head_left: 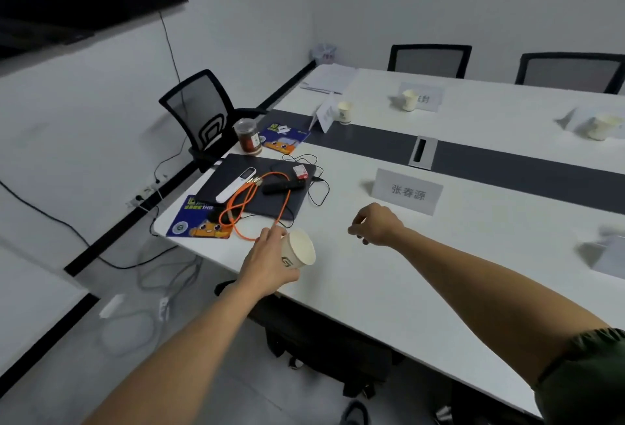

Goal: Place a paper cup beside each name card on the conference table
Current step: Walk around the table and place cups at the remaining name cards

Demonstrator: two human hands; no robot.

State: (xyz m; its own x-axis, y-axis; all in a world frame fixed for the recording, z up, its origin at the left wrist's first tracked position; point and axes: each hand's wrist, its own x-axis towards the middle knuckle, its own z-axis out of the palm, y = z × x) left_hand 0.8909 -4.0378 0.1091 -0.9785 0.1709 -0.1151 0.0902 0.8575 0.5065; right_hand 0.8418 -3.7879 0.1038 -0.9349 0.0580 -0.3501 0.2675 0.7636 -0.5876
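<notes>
The left hand (267, 262) grips a paper cup (299, 250), fingers wrapped round its side, tilted above the near edge of the white table (389, 289). The right hand (375, 225) hovers empty, fingers loosely curled, near the name card (407, 191); possibly not touching the tabletop.

Office meeting room: conference table (439, 275), name cards (407, 191).

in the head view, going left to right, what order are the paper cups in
paper cup held in the left hand → cup by the tilted card at the table's end → cup in front of the far-side name card → cup at the right edge
</notes>
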